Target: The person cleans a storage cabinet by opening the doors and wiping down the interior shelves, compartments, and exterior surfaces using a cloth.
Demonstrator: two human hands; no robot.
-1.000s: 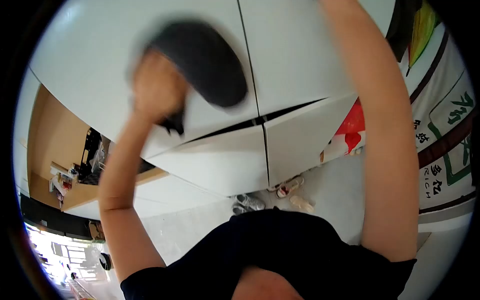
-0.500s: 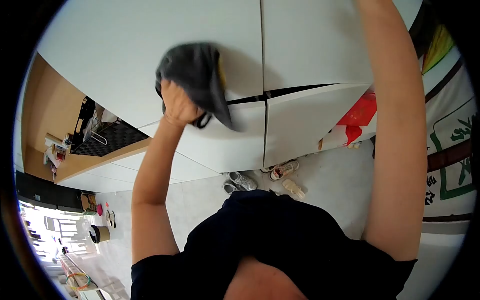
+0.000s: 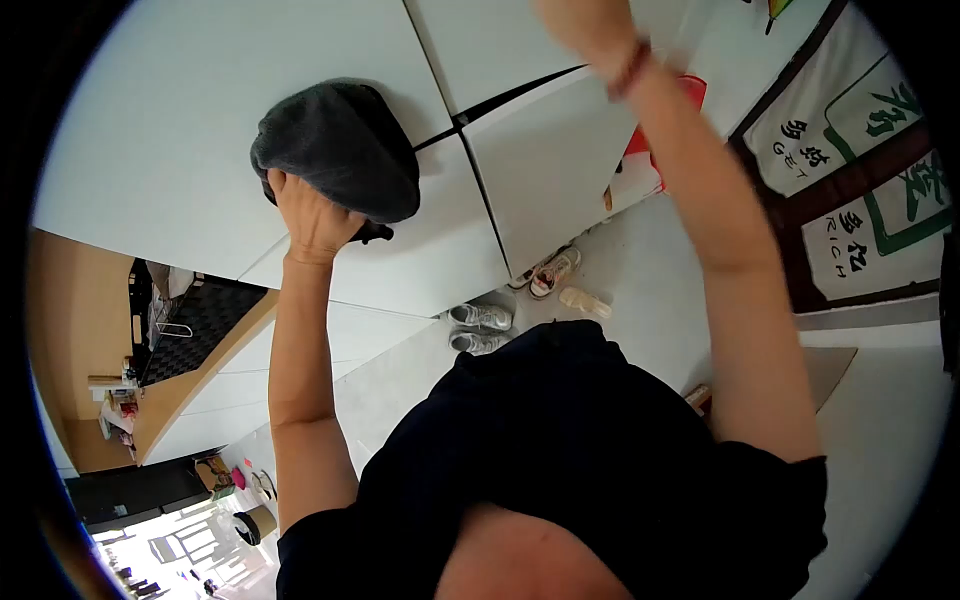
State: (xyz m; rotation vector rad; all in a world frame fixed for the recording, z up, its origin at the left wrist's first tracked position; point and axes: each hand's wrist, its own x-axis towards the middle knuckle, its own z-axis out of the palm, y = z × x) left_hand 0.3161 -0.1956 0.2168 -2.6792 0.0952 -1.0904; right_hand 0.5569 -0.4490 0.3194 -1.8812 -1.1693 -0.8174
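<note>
A dark grey cap (image 3: 340,140) hangs in front of the white cabinet doors, gripped at its lower edge by my left hand (image 3: 312,215). The fingers of that hand are closed around the cap, partly hidden under it. My right hand (image 3: 590,30), with a reddish bracelet (image 3: 630,68) at the wrist, is raised before a white cabinet door (image 3: 560,150). It is blurred and cut off by the top edge, so its fingers do not show.
Grey sneakers (image 3: 480,318), a patterned shoe (image 3: 555,272) and a cream slipper (image 3: 585,301) lie on the floor below the cabinet. A black woven basket (image 3: 210,320) stands on a wooden shelf at left. Printed fabric (image 3: 790,150) hangs at right.
The view has turned and shifted. The cap has rotated in my left hand, its brim no longer pointing down right. My right hand has come into view at the top.
</note>
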